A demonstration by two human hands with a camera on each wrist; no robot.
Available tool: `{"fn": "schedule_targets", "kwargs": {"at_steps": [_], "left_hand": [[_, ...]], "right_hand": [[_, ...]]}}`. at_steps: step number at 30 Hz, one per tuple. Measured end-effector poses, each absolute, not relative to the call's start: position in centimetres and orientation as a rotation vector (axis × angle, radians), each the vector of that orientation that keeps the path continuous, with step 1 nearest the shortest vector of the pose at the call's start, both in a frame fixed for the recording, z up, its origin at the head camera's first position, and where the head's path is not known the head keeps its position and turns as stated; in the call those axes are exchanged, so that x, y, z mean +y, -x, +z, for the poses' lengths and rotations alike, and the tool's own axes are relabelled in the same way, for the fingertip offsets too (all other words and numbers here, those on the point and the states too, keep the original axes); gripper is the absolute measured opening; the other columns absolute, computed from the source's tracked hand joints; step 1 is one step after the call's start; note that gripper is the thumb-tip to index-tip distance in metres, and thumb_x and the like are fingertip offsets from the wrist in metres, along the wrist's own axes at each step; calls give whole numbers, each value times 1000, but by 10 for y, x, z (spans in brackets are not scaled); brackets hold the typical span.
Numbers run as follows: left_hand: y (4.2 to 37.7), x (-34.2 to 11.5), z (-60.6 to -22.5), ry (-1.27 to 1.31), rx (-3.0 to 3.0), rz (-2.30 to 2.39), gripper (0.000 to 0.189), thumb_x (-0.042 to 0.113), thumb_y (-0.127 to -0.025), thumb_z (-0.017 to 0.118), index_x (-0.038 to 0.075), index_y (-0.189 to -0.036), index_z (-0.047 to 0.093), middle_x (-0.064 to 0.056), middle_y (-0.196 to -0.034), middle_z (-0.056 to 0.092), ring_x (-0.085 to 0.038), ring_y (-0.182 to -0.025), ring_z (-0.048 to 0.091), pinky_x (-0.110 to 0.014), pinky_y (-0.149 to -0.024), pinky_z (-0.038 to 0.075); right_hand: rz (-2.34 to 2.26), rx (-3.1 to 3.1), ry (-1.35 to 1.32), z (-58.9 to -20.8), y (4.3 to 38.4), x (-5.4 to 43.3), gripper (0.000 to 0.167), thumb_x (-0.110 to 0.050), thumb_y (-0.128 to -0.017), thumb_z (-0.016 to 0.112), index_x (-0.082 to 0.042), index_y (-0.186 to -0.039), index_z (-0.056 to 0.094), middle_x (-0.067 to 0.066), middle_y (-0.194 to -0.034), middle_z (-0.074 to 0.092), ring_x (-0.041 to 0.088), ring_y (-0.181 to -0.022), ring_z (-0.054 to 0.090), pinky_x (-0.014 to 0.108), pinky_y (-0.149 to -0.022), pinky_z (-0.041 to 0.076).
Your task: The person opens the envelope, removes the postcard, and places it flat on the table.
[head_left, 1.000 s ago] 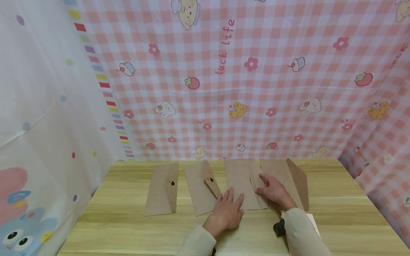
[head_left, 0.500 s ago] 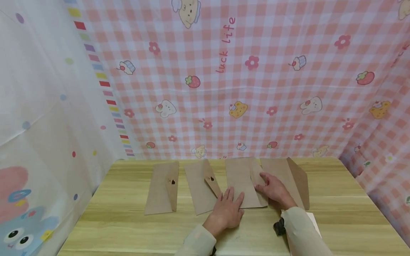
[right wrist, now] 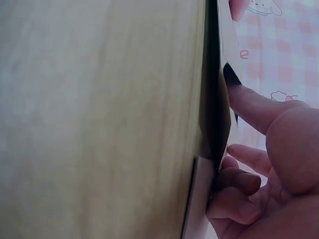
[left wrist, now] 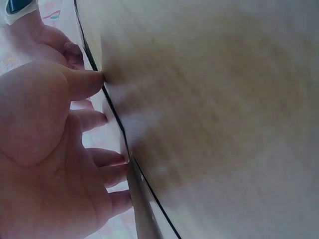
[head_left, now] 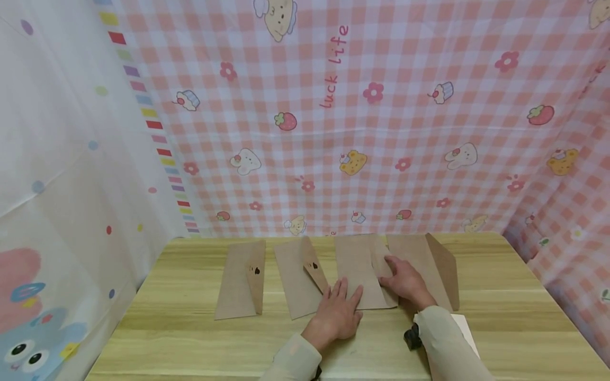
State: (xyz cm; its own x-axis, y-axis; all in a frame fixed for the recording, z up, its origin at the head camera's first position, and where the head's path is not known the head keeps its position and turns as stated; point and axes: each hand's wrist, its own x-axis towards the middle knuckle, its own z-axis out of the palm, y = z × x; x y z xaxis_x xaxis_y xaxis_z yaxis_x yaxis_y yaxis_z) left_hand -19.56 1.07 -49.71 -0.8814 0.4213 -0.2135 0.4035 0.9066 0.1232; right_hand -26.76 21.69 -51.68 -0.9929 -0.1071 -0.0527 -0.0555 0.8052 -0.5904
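Several brown kraft envelopes lie in a row in the head view. On the third envelope [head_left: 355, 270], my right hand [head_left: 409, 283] works at the right-hand flap [head_left: 381, 257], thumb and index finger holding it. In the right wrist view the thumb [right wrist: 256, 109] sits at a dark slit along the flap's edge, the other fingers bent below. My left hand [head_left: 335, 315] lies spread, fingertips on the third envelope's lower left and the right edge of the second envelope [head_left: 295, 280]. Their fingertips press on the paper in the left wrist view.
The first envelope [head_left: 235, 283] lies far left, its flap folded over with a small black print. A fourth envelope [head_left: 419, 259], with a darker pointed flap spread out right, lies partly behind my right hand. White paper [head_left: 464, 328] shows beside my right forearm on the wooden table [head_left: 167, 323].
My right thumb has shifted slightly along the flap's edge, and a gap shows beside it at the flap's lower part. The left hand has stayed in place.
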Motion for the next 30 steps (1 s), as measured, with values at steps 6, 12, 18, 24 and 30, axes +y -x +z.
{"fn": "schedule_targets", "kwargs": {"at_steps": [6, 12, 18, 24, 30], "left_hand": [[196, 11, -497, -620, 2832, 91, 57, 42, -103, 45, 29, -157, 29, -13, -163, 23, -26, -151, 22, -46, -120, 23], [196, 12, -497, -609, 2826, 88, 57, 42, -104, 45, 29, -157, 29, -12, -164, 22, -25, -151, 22, -46, -120, 23], [196, 12, -495, -604, 2817, 94, 57, 42, -103, 45, 29, -157, 29, -12, -164, 22, -25, -151, 21, -46, -120, 22], [196, 12, -496, -605, 2817, 76, 57, 43, -104, 44, 29, -157, 29, -12, -164, 22, -25, -151, 22, -45, -120, 23], [196, 12, -496, -607, 2820, 55, 56, 44, -104, 44, 30, -157, 30, -11, -164, 23, -24, -151, 22, -45, -120, 23]], "right_hand": [[-944, 2908, 127, -513, 265, 216, 66, -18, -86, 74, 8, -140, 46, 35, -134, 53, 51, -126, 48, 60, -103, 40], [-965, 2909, 137, -511, 264, 217, 66, -18, -86, 74, 8, -140, 47, 36, -132, 54, 51, -124, 49, 59, -102, 40], [-967, 2904, 153, -512, 264, 218, 66, -17, -86, 74, 9, -140, 46, 36, -134, 52, 51, -126, 48, 60, -103, 39], [-979, 2882, 122, -510, 264, 217, 67, -18, -86, 74, 8, -141, 46, 36, -137, 50, 51, -128, 46, 61, -105, 37], [-1018, 2855, 120, -510, 264, 218, 67, -17, -87, 74, 8, -141, 45, 35, -139, 48, 51, -130, 43, 61, -107, 35]]}}
